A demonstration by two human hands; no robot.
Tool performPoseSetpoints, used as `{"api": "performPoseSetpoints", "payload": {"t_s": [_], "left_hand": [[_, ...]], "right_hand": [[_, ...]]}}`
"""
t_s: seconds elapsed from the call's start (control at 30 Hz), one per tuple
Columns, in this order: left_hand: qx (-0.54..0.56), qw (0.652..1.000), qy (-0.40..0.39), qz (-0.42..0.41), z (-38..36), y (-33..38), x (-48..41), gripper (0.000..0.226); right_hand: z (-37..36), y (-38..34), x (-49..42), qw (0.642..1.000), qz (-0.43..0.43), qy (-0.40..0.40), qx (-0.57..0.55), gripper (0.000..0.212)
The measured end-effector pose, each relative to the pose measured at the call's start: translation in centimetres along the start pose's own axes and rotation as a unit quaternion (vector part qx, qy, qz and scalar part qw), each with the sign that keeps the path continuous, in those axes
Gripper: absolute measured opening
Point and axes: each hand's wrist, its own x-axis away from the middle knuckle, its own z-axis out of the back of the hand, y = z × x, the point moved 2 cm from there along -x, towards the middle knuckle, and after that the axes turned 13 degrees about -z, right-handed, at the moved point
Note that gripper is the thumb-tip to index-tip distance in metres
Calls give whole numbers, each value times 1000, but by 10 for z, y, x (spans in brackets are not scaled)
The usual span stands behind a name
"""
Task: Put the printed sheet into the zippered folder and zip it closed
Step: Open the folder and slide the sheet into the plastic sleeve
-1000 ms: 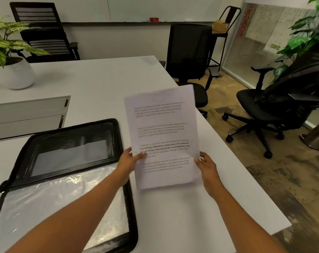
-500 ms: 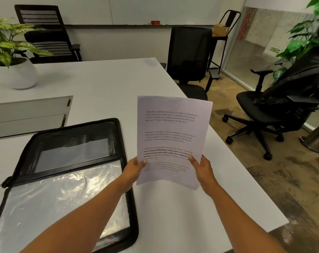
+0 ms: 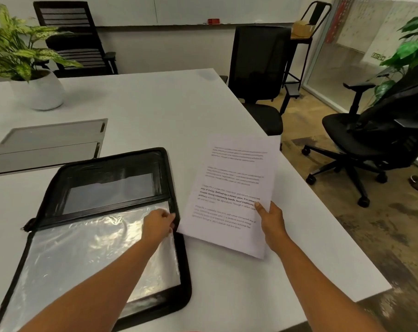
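The black zippered folder [image 3: 59, 178] lies open on the white table [image 3: 155, 111], its near half covered by clear plastic sleeves [image 3: 83, 248]. To its right the printed sheet [image 3: 231, 188] hangs tilted above the table, held by my right hand [image 3: 272, 221] with the thumb on its lower right edge. My left hand [image 3: 158, 226] is off the sheet and pinches the top right corner of the plastic sleeve, close to the folder's right rim.
A grey flat panel [image 3: 47, 144] lies behind the folder. A potted plant in a white pot [image 3: 38, 89] stands at the far left. Black office chairs [image 3: 258, 75] stand beyond the table's right edge, another [image 3: 370, 140] on the floor to the right.
My left hand has let go of the sheet and moved left to the plastic sleeve's corner. The sheet, now held by the right hand alone, has shifted right and tilted lower.
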Motion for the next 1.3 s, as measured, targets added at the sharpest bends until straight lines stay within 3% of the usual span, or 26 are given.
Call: {"api": "performPoseSetpoints", "payload": {"t_s": [0.07,0.13,0.3,0.5,0.73,0.9,1.03,1.3], "left_hand": [[-132,991,-22,15,8,-13,6,19],[-212,973,-89,30,8,-19,14,32],[-267,954,-133,34,-2,-21,25,49],[-213,970,-98,63,0,-21,27,29],[-199,975,-76,67,2,-22,34,33],[-171,980,-50,89,4,-21,33,6],[-81,989,-26,120,10,-27,31,8],[-18,987,2,161,19,-27,36,23]], "right_hand": [[-1,5,-1,1000,-9,13,-11,31],[-3,10,0,1000,-19,21,-14,31],[-8,17,-1,999,-37,26,-5,31],[-9,17,-4,999,-45,26,-3,30],[-10,18,-6,998,-54,29,3,29],[-12,17,-5,998,-59,29,2,30],[-12,18,-4,998,-60,26,0,30],[-14,13,-1,998,-60,22,-12,29]]}}
